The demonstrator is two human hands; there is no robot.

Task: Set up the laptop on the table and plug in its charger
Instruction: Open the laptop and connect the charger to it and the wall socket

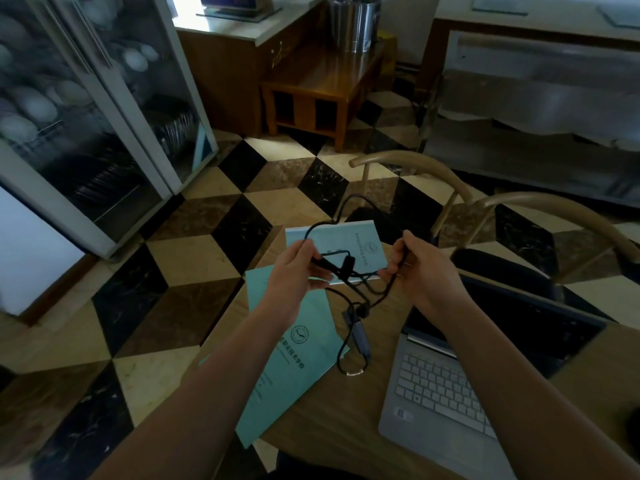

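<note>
The charger, a thin black cable with a dark oblong power brick, hangs in a loose tangle above the table between two raised hands. The left hand pinches the cord between thumb and curled fingers beside a thick black wrap or ferrite lump; the right hand has its fingers curled round another stretch of the same cord, and the two grips are near each other with a short taut span between them. From that span loops droop toward 6 o'clock, where the brick dangles just above or on the wood, I cannot tell which, and a small light-coloured plug tip curls below it. Another loop arcs up toward 12 o'clock, over the far table edge.

The cord looks light, limp and prone to knotting, so it should be worked loose by sliding the fingers along it rather than tugging; the brick is the only part with weight and will swing. The plug end is the part to grasp for insertion, by its moulded body and not the wire.

At 4 o'clock from the hands the silver laptop with pale keys and a dark screen sits open on the wooden table. At 7 o'clock lie two pale teal printed booklets, one under the hands.
</note>
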